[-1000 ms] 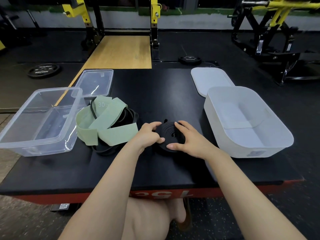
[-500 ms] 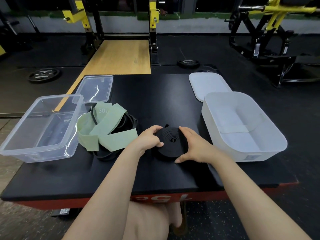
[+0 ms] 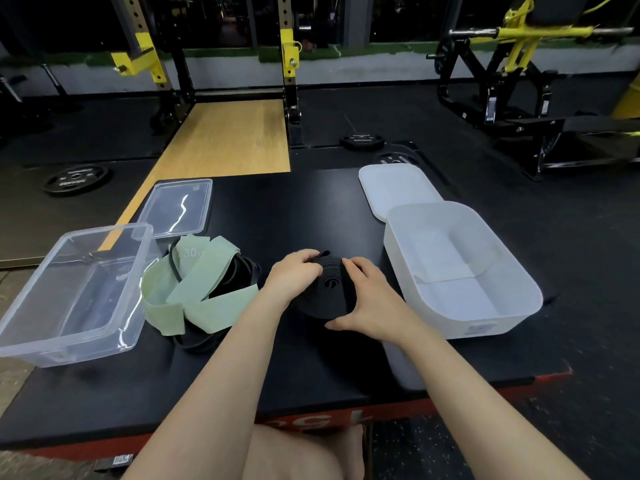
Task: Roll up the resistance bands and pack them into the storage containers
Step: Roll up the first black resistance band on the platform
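Note:
A black resistance band wound into a flat coil (image 3: pixel 329 289) lies at the middle of the black platform (image 3: pixel 284 209). My left hand (image 3: pixel 294 275) grips the coil's left side, fingers curled over its top edge. My right hand (image 3: pixel 367 299) cups the coil's right side, thumb at its near edge. To the left lies a loose heap of a pale green band (image 3: pixel 194 292) over more black bands (image 3: pixel 239 275). A clear plastic container (image 3: pixel 69 292) stands at the left, a white container (image 3: pixel 460 268) at the right. I see nothing inside either one.
A clear lid (image 3: pixel 178 207) lies behind the clear container and a white lid (image 3: pixel 394 185) behind the white one. Weight plates (image 3: pixel 74 176) lie on the gym floor, with a yellow rack (image 3: pixel 287 53) and a machine (image 3: pixel 512 64) beyond. My knee (image 3: pixel 294 452) shows below the platform's front edge.
The coil has tipped up slightly toward me between both hands. My left fingers have moved up over its top edge. The camera has tilted a little.

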A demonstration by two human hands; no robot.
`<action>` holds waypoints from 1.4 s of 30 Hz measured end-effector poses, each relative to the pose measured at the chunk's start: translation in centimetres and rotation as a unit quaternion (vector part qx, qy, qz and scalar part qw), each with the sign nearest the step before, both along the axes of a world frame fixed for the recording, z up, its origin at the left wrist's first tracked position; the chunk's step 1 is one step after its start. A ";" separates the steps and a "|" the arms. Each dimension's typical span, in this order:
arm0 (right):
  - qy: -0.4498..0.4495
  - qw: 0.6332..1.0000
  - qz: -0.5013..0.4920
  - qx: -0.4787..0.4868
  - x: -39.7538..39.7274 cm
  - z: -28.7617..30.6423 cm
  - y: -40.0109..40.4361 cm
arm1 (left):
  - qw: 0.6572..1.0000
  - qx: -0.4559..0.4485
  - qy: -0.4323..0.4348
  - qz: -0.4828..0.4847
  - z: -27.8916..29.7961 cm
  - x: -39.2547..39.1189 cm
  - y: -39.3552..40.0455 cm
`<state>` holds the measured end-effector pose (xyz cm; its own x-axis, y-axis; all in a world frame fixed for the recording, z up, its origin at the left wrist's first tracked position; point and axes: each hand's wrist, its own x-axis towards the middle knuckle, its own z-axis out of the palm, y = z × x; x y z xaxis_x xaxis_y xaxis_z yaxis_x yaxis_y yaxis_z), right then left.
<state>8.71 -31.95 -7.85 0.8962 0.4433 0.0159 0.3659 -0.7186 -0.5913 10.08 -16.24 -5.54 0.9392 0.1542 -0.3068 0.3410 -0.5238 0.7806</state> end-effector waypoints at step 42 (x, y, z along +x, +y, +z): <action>0.044 0.974 -0.221 -0.032 11.6 -2.4 -13.9 | 0.942 0.162 0.022 -0.293 -0.7 15.5 -17.3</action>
